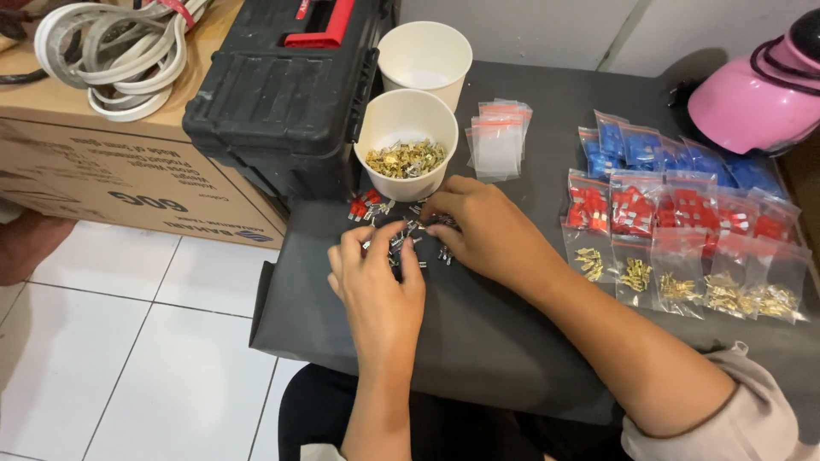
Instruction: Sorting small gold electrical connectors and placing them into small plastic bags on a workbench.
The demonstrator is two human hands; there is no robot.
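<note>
A small heap of loose metal terminals (408, 242) lies on a dark grey mat (478, 333). My left hand (377, 286) rests over the near side of the heap, fingers curled among the pieces. My right hand (483, 226) reaches in from the right, fingertips pinching at the terminals on the far side. Whether either hand holds a piece is hidden by the fingers. A few red plastic pieces (363, 206) lie just left of the heap. Behind it stands a white paper cup (401, 171) with brass terminals inside.
A second, empty white cup (424, 53) stands behind the first. Empty zip bags (497, 141) lie beside them. Several filled bags of blue, red and brass parts (683, 248) cover the right. A black toolbox (282, 94), cardboard box (111, 171), coiled cable (120, 51) and pink helmet (756, 90) surround the mat.
</note>
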